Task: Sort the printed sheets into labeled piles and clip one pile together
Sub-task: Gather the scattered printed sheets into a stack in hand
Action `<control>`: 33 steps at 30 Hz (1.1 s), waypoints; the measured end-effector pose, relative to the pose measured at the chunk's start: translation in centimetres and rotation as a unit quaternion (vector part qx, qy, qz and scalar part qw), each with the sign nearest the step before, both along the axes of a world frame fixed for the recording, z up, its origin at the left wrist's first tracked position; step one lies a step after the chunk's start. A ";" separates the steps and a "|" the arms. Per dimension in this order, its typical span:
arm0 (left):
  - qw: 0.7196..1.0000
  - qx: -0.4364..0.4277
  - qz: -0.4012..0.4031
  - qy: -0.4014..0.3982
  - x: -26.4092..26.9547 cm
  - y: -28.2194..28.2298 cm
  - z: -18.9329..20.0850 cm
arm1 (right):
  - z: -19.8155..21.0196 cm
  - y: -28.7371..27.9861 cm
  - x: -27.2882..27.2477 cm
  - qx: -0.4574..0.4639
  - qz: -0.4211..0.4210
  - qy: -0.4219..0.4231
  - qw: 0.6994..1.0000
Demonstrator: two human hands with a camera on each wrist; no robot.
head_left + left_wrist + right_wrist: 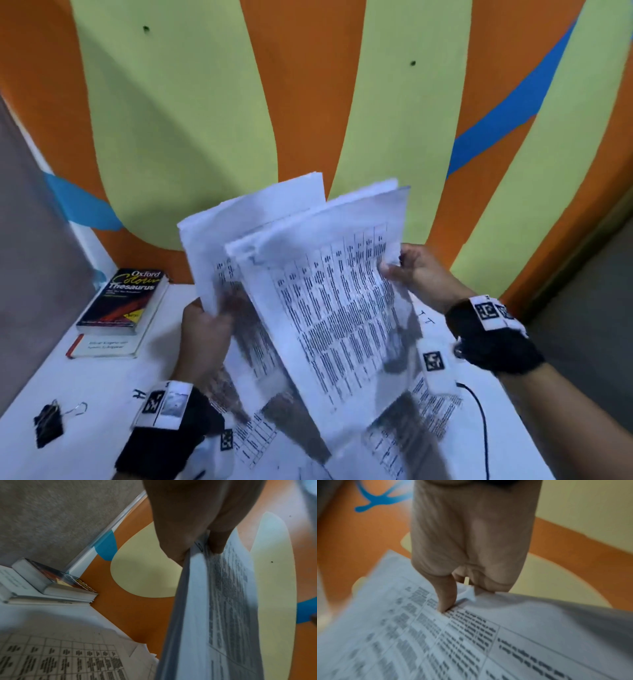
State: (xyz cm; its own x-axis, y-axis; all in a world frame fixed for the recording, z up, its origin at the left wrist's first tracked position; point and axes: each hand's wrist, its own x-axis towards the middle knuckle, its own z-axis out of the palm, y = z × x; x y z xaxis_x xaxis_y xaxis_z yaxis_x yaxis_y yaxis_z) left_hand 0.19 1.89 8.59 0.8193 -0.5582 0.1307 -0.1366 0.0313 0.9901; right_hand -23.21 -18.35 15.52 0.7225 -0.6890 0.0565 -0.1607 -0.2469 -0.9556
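I hold a stack of printed sheets (318, 281) up above the white table (102, 383), fanned apart. My left hand (205, 329) grips the stack's lower left edge, thumb on the front, seen in the left wrist view as the stack (205, 608) held edge-on by the left hand (197, 536). My right hand (411, 270) pinches the right edge of the front sheets (471, 635), the right hand's thumb (447, 595) pressing on the print. More printed sheets (260, 438) lie flat on the table below. A black binder clip (49, 425) lies at the table's left front.
Two stacked books (120, 305) lie at the table's back left, a dark thesaurus on top. A black cable (479, 418) runs along the right side. An orange, yellow and blue painted wall (308, 102) stands right behind the table.
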 end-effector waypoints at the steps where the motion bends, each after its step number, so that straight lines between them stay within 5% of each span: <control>1: 1.000 0.000 -0.003 -0.001 -0.1 0.0 0.3 | -0.5 0.4 0.8 0.020 -0.011 -0.017 1.000; 12: 0.990 0.016 -0.125 0.061 -0.2 0.3 1.3 | -5.0 2.7 5.6 0.170 -0.140 -0.062 0.973; 16: 0.993 0.023 -0.100 -0.051 -0.6 0.0 1.4 | -4.4 4.8 6.7 0.070 -0.204 -0.167 0.962; 21: 0.996 -0.044 -0.049 -0.061 -0.3 -0.8 3.3 | -2.5 6.0 7.1 -0.125 -0.196 -0.225 0.946; 25: 0.994 -0.018 -0.083 -0.062 -0.4 -0.6 2.3 | -4.1 6.1 6.3 -0.109 -0.178 -0.131 0.969; 33: 0.999 -0.025 -0.021 -0.031 -0.2 -1.2 1.2 | -5.1 7.0 6.7 -0.125 -0.123 -0.125 0.977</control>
State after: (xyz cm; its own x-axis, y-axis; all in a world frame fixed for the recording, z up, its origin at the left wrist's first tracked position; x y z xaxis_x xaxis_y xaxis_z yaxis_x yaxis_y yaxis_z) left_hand -0.02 0.65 9.79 0.7851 -0.5832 0.2084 -0.1944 0.0875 0.9770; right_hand -16.53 -11.35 10.38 0.4794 -0.7820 0.3984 -0.0133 -0.4604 -0.8876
